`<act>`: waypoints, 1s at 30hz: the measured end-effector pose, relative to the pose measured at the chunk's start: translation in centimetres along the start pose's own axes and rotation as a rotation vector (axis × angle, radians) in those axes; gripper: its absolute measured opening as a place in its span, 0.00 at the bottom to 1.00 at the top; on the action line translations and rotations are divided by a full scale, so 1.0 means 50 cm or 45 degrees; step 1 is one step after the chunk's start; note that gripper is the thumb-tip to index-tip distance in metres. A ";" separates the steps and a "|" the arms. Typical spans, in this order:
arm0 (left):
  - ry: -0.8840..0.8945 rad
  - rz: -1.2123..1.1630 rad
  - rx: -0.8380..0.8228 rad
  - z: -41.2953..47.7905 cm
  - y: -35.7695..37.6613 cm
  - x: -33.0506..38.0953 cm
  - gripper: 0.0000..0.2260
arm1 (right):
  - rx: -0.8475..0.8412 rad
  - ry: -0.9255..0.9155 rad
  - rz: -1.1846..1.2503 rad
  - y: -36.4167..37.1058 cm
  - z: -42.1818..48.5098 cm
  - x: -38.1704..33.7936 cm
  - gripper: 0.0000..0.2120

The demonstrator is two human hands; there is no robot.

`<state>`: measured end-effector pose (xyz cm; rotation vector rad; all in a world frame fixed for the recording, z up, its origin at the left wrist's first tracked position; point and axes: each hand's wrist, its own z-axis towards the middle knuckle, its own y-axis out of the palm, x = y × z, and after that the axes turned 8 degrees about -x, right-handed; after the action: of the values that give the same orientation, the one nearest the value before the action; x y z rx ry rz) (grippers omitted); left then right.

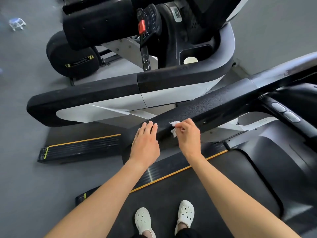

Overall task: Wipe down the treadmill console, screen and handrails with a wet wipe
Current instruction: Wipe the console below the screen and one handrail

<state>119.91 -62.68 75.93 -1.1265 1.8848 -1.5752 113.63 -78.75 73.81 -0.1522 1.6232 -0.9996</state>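
The left hand [145, 143] lies flat, fingers straight, on the black handrail [214, 103]. Just beside it, the right hand [188, 134] pinches a crumpled white wet wipe [174, 128] against the rail's top, its fingertips partly hidden. The rail's far end is cut off at the frame edge.

Two treadmills [223, 100] [85, 95] are counted; two hands [145, 143] [188, 136]; one wipe [174, 128]; two clogs [143, 219] [186, 212] at six o'clock; one stool [17, 23] at ten o'clock.

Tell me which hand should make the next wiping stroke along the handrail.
Right. The right hand pinches the wet wipe, held against the black handrail. The left hand lies flat on the rail with straight fingers, holding nothing, so it likely serves better as a brace.
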 end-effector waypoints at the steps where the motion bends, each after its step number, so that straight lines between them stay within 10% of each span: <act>1: 0.027 -0.010 0.003 0.000 -0.003 -0.010 0.31 | -0.055 -0.036 -0.051 0.011 -0.006 -0.014 0.06; 30: 0.057 -0.572 0.003 -0.015 -0.036 -0.275 0.29 | -0.331 -0.106 -0.587 0.140 0.041 -0.207 0.14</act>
<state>127.79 -51.24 75.56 -1.6092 1.7358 -1.8425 121.59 -69.37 76.91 -0.7626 1.6720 -1.1015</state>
